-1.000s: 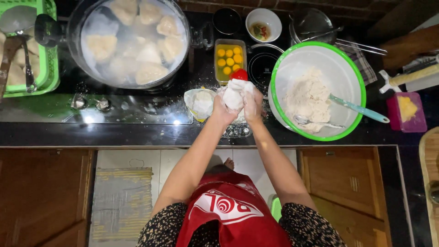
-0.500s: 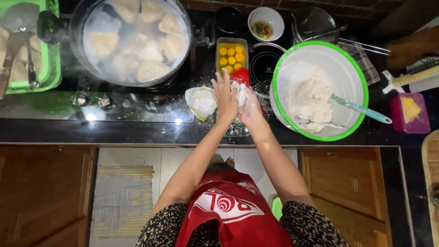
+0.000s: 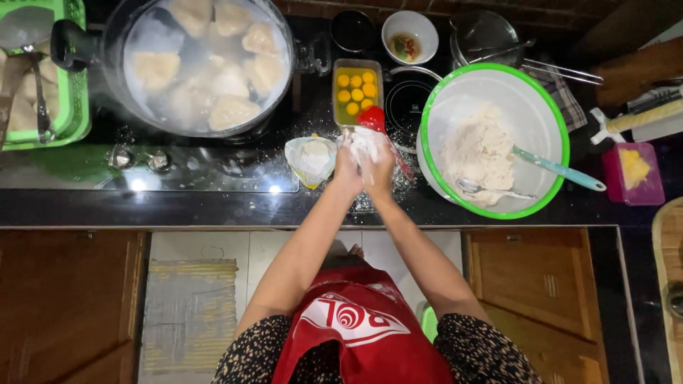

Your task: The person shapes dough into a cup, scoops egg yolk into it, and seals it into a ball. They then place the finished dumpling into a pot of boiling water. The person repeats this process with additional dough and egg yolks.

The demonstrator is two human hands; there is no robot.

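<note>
A single head-worn camera looks almost straight down from well above the counter, taking in the whole worktop from pot to bowl, both forearms, the apron and the floor below.

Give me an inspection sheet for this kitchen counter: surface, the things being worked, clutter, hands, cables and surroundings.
Surface: dark glossy counter, dusted with flour near the hands.
Job's things: white dough lump pressed between both hands; green-rimmed bowl with dough, a teal spatula and a spoon.
Clutter: large pot of pale dumplings in steaming water; tray of egg yolks; small floured bowl; white sauce bowl; pink container.
Hands: left hand and right hand together around the dough.
Cables: nothing seen.
Surroundings: wooden cabinet doors, tiled floor with a mat.
</note>
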